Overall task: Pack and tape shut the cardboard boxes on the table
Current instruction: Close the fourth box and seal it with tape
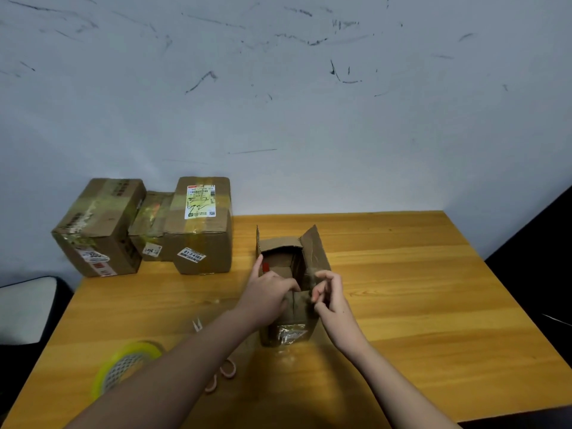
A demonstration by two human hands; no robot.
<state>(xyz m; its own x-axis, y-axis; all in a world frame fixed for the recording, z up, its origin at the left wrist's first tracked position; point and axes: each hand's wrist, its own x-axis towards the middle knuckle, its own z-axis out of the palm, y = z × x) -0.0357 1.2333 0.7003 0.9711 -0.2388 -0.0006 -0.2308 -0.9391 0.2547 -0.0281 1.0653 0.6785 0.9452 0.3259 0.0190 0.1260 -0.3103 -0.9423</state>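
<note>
Cardboard box [291,292], creased, flaps up: left hand [269,295] presses a flap, right hand [331,297] pinches its rim.

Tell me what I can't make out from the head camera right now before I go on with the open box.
- Inside of the open box: dark; contents unreadable.
- Scissors: mostly hidden under the left forearm, blades not clear.
- Tape roll: blurred, partly behind the left forearm.
- Middle taped box: wedged between two others.
- Box labels: too small to read.
</note>
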